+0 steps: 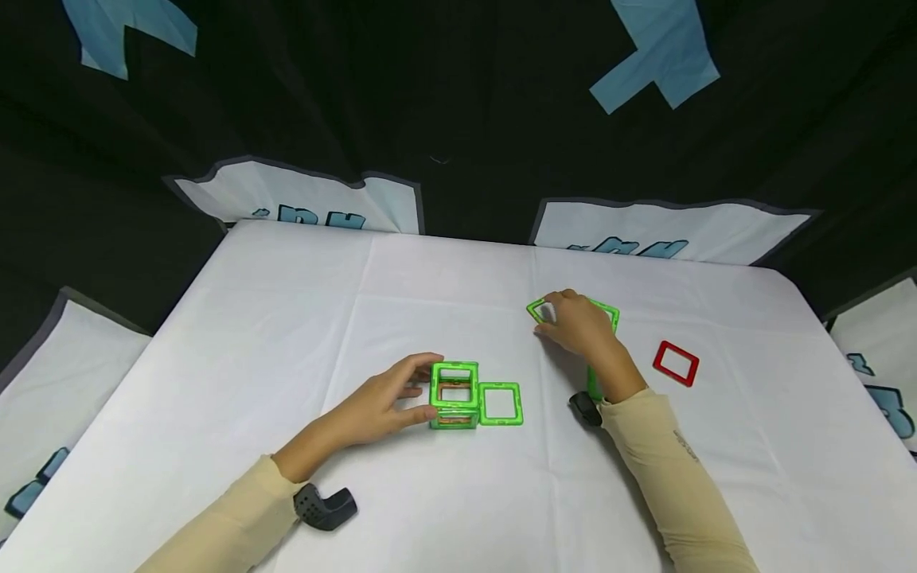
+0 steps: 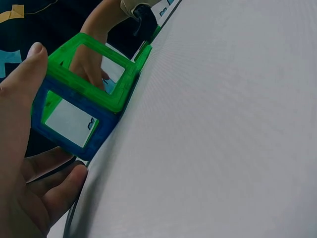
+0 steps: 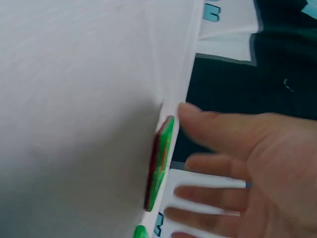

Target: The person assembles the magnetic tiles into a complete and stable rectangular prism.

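- Tan sleeves (image 1: 684, 477) nearest cam, smooth fabric, over creased white tablecloth (image 1: 430, 509)
- L hand (image 1: 380, 402): thumb + fingers round hollow cube (image 1: 454, 405), glossy green/blue frames, approx mid-table
- Flat green square (image 1: 501, 422) right beside cube
- R hand (image 1: 576, 322): fingers spread, over green tiles (image 1: 605, 305), can't tell if touching
- Red frame (image 1: 672, 376) flat, R of that

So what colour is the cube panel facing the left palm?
The panel is blue, clearest in the left wrist view.
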`<state>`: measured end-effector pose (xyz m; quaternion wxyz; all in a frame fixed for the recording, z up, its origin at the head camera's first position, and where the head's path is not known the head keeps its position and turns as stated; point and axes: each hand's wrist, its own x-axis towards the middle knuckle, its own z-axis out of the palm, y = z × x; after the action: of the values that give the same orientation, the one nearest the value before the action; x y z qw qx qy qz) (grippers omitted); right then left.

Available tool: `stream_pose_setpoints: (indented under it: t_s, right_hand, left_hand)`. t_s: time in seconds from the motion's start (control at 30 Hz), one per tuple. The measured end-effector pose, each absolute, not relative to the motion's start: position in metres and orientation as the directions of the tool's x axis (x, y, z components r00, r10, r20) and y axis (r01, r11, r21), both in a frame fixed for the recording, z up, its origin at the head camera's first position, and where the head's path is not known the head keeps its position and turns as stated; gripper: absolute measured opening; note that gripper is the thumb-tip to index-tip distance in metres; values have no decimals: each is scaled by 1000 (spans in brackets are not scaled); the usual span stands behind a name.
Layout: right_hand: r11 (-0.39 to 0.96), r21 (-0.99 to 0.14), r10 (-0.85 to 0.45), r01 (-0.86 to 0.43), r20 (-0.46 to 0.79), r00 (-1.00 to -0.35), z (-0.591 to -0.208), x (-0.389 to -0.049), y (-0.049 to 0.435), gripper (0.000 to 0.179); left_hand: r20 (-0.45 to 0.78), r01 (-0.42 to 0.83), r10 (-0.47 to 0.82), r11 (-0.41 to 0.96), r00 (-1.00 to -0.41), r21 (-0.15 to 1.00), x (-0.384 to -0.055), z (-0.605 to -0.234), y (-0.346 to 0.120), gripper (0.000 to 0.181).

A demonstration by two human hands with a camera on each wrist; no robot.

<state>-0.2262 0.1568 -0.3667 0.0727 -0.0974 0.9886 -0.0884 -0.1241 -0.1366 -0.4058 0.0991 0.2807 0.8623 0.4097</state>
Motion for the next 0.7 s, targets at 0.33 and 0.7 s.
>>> stream_pose_setpoints:
  t_s: [0.33,0.7]
  right_hand:
    - [972,-138,-217,-190,-225,-950,-370,-229,158,54]
    - [872,-295,-473,-390,-307,-826,-353,-213,149,22]
  left_hand:
    - [61,429,571,538,-819,725,-124,-405,-138,68]
    - [65,449,578,553,-813,702,-124,-404,-137,73]
